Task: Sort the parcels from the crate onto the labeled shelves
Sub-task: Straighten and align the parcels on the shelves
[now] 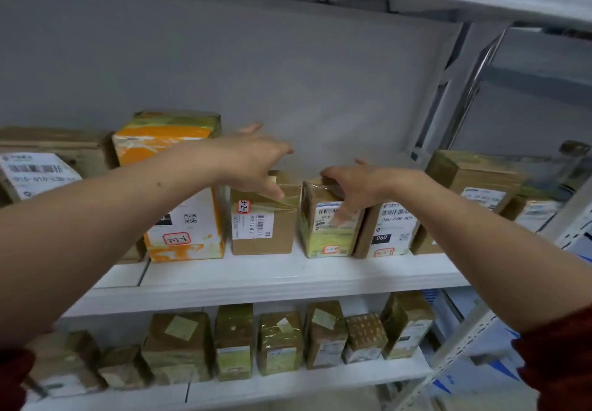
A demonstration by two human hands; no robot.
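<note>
— Two hands at the upper shelf. State of each?

— Right hand: fingers spread and laid over the top front edge of the tape-wrapped parcel, fingertips down on its printed label, thumb lifted clear. It rests there and is not clamped. Left hand: fingers splayed and straight, one fingertip touching the glossy tape on top of the brown carton. It holds nothing.

— Materials?

— The parcel is a small upright block, with yellowish film wrinkled over cardboard. The carton is plain matt board, square-edged, with a white barcode label and a red-edged tag reading 3-2-7.

— Position?

— Both stand on the white shelf side by side with a narrow gap between them. An orange-and-white box is on the carton's far side, and a box marked 060 leans against the parcel.

— Below?

— The lower shelf carries a row of taped cardboard parcels, standing close together.
</note>
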